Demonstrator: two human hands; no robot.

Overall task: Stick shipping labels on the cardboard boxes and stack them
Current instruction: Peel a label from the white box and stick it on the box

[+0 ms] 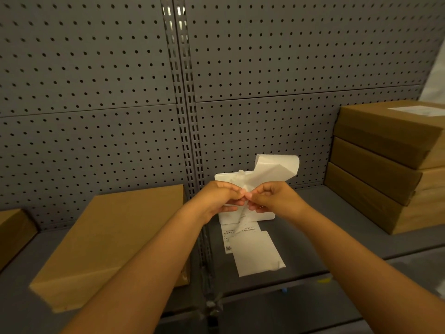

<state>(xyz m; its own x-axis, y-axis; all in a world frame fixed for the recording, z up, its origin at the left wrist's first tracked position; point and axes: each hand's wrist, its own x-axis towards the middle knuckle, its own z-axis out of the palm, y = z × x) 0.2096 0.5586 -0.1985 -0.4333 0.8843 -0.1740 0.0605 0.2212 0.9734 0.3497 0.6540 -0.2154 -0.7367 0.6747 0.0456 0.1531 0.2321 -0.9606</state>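
Nearest the front edge of the grey shelf (337, 249), on its left half, a flat cardboard box (108, 239) lies with its plain top up, one corner reaching the front lip. A second brown box (14, 235) shows only partly at the far left edge. On the right half, a white printed label sheet (252, 249) lies flat, running from the front towards the back, with small print and a code square near its left margin.

Above that sheet both bare arms stretch forward. The left hand (219, 198) and the right hand (274, 198) meet fingertip to fingertip, each pinching a corner of a shipping label (274, 169) whose white sheet curls up and away behind them. Whether they are peeling it from its backing I cannot tell.

Just behind the hands stands a white label dispenser (243, 213), touching the back end of the flat sheet.

At the right end of the shelf, three cardboard boxes sit as a stack (385, 172), the top one already bearing a white label (419, 109).

Behind everything rises a grey pegboard wall (96, 80), split by a slotted upright (183, 104).
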